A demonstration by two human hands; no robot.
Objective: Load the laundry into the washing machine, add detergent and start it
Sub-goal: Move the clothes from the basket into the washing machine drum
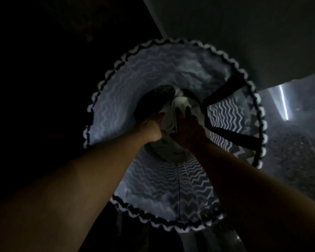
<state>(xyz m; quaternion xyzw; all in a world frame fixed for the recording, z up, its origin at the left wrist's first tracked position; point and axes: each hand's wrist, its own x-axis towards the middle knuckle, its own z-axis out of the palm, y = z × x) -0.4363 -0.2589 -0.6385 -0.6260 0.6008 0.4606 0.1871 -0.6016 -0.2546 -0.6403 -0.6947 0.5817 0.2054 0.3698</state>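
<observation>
Pale grey-white with thin wavy zigzags inside the laundry hamper (135,73), with bolder grey-and-white chevrons on its near wall. Black-and-white scallops along the rim trim (224,55). Plain black for the handle straps (224,91). Off-white, unpatterned, for the pale cloth (180,104) — near-black with faint greenish mottling for the dark garment (153,102). Speckled dark grey across the floor (289,151).

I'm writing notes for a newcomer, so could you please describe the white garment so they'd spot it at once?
Look down into the round zigzag-patterned hamper. At its bottom, touched by the right hand, lies the white garment. It is the pale piece, unlike the dark garment beside it.
</observation>
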